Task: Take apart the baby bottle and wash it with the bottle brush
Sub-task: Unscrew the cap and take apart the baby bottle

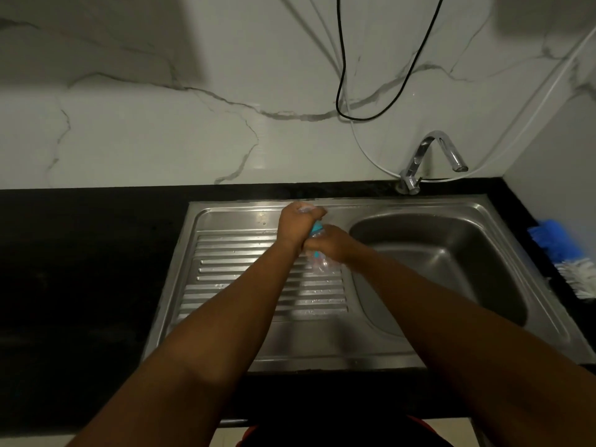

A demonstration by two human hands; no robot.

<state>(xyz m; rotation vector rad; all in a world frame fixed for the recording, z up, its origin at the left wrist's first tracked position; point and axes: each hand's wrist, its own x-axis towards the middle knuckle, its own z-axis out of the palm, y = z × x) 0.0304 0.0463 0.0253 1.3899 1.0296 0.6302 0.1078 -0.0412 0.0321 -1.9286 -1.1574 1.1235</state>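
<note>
Both forearms reach out over the sink's ribbed drainboard, hands meeting on the baby bottle.

I see my left hand (295, 221) closed over the far top end, my right hand (330, 245) closed around the clear body of the bottle (317, 250); its long axis runs away from me, teal collar (316, 228) between the fists. Bottle brush (562, 256) lies at the counter's right edge, nearer my right.

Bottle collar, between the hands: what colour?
Teal-blue collar, seen in the head view.
</note>
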